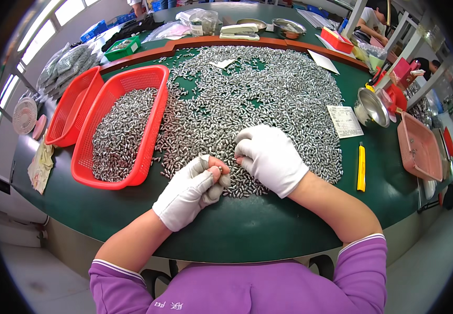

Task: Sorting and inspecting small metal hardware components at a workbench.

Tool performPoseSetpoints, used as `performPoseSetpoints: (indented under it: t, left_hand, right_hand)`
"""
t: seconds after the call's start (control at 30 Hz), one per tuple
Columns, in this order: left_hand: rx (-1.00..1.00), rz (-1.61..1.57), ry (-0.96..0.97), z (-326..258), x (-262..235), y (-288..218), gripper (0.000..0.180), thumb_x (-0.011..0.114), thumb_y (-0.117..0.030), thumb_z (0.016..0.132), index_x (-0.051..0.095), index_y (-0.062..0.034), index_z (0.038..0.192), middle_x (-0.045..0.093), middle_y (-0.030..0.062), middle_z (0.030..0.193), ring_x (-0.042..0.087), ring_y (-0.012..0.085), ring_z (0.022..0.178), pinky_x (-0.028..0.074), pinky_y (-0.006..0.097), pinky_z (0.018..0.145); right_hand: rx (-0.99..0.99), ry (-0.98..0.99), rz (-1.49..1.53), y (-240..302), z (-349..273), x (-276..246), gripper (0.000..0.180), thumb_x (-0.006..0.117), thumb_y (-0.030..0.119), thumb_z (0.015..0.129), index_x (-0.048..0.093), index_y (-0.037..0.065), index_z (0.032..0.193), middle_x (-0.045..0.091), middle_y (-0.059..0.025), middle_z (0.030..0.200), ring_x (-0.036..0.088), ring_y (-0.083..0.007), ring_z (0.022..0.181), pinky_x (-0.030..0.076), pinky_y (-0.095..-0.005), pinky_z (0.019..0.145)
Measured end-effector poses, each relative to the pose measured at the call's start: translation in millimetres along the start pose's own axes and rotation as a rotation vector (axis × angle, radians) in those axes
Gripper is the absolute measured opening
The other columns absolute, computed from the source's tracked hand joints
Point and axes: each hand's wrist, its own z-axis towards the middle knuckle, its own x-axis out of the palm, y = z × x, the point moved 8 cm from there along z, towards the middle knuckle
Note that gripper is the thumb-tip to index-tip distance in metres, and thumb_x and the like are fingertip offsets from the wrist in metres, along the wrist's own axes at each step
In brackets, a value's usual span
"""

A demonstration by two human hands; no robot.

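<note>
Gloved hands at a heap of small metal pieces

Wearer's left hand (192,191): white glove, with at least the thumb and forefinger bare at the ends. Fingers curled inward, thumb set against forefinger; one small metal piece (220,169) appears pinched at the tips. Position: in front of the near edge of the heap, to the left of the other hand.

Right hand (273,159): white glove, back of hand uppermost, over the near part of the heap (294,89). Fingers bent, tips pointing left toward the opposite hand. Cannot tell whether they grasp anything.

Heap: silvery, elongated pieces, spread widely over the green bench (247,230); bench surface shows through in patches toward the far left of the spread. A raised wooden rail (184,43) runs behind it.

Left of heap: red basket (135,80), perforated walls, holding more of the same kind of pieces. Second red basket (69,112) just beside it, farther left. Crumpled cloth (40,167) near the bench edge.

Right of heap: printed paper slip (346,122) at its edge; yellow cutter-like tool (361,167) lying lengthwise; tilted metal bowl (371,107); pink tray (420,146) farther out.

Far right, beyond the rail: a co-worker (370,26), head bowed.
</note>
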Motion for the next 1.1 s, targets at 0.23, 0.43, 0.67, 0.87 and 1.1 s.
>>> performPoseSetpoints:
  t: [0.23, 0.43, 0.67, 0.87, 1.1]
  left_hand:
    - [-0.043, -0.07, 0.024, -1.2, 3.7, -0.4, 0.027, 0.065, -0.027, 0.096, 0.055, -0.0101, 0.114, 0.06, -0.0018, 0.095, 0.05, 0.0041, 0.074, 0.043, 0.019, 0.068]
    - [0.007, -0.083, 0.081, -1.4, 4.3, 1.8, 0.028, 0.066, -0.025, 0.094, 0.054, -0.0101, 0.114, 0.059, -0.0009, 0.096, 0.049, 0.0059, 0.075, 0.041, 0.019, 0.068]
    - [0.0, -0.047, 0.064, -0.1, 2.0, 0.8, 0.021, 0.066, -0.022, 0.094, 0.056, -0.0102, 0.109, 0.059, -0.0011, 0.091, 0.047, 0.006, 0.069, 0.038, 0.02, 0.063]
    - [-0.004, -0.025, 0.027, -0.7, 2.3, -0.5, 0.019, 0.063, -0.021, 0.096, 0.058, -0.0095, 0.109, 0.06, -0.0017, 0.091, 0.048, 0.005, 0.069, 0.04, 0.019, 0.064]
    - [-0.017, -0.056, 0.04, -2.5, 3.1, -2.2, 0.019, 0.059, -0.021, 0.098, 0.058, -0.0081, 0.112, 0.06, -0.0017, 0.094, 0.052, 0.0045, 0.074, 0.044, 0.018, 0.07]
  right_hand:
    - [-0.031, -0.17, 0.352, 10.2, 3.9, -28.5, 0.01, 0.071, 0.009, 0.079, 0.065, 0.006, 0.087, 0.066, -0.0078, 0.094, 0.064, -0.0291, 0.088, 0.052, -0.0373, 0.079]
    - [-0.169, -0.113, 0.484, 33.8, 4.4, -29.7, 0.011, 0.071, 0.009, 0.078, 0.069, 0.004, 0.088, 0.067, -0.0097, 0.092, 0.064, -0.0299, 0.086, 0.053, -0.038, 0.077]
    - [-0.065, -0.178, 0.294, 17.6, 2.9, -27.6, 0.019, 0.071, 0.009, 0.08, 0.071, 0.008, 0.099, 0.067, -0.0088, 0.101, 0.065, -0.0288, 0.092, 0.053, -0.0372, 0.081]
    - [-0.048, -0.074, 0.013, -0.2, -2.3, -3.1, 0.016, 0.073, 0.017, 0.076, 0.07, 0.009, 0.088, 0.066, -0.0071, 0.096, 0.065, -0.0286, 0.09, 0.052, -0.0402, 0.081]
    - [-0.032, -0.039, 0.004, 4.3, 3.6, -4.6, 0.011, 0.072, 0.013, 0.076, 0.065, 0.006, 0.08, 0.066, -0.0083, 0.093, 0.064, -0.0296, 0.085, 0.052, -0.0392, 0.076]
